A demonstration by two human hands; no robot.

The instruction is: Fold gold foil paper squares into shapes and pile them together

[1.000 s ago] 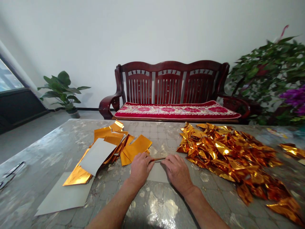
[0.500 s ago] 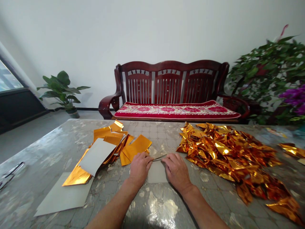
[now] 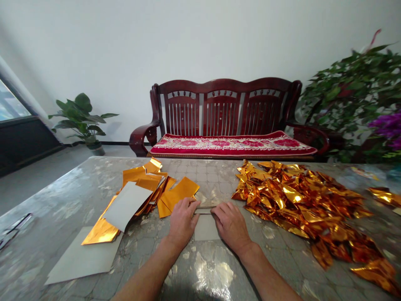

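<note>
A sheet of paper (image 3: 206,230), pale grey side up, lies on the table between my hands. Its far edge is turned over in a narrow strip. My left hand (image 3: 184,217) grips the left end of that strip with closed fingers. At the strip's right end, my right hand (image 3: 231,223) pinches the paper in the same way. Left of my hands is a loose stack of gold foil paper sheets (image 3: 147,184), one with its grey side (image 3: 128,205) up. To the right spreads a heap of folded gold foil pieces (image 3: 297,200).
More grey sheets (image 3: 84,257) lie at the front left, partly under the gold stack. Glasses (image 3: 14,230) rest near the left edge. A clear plastic bag (image 3: 360,175) is at the far right. Behind the table (image 3: 140,259) stands a wooden bench (image 3: 222,113).
The strip at the sheet's far edge was a thin raised edge. Now it shows as a wider turned-over band. Both hands have barely shifted.
</note>
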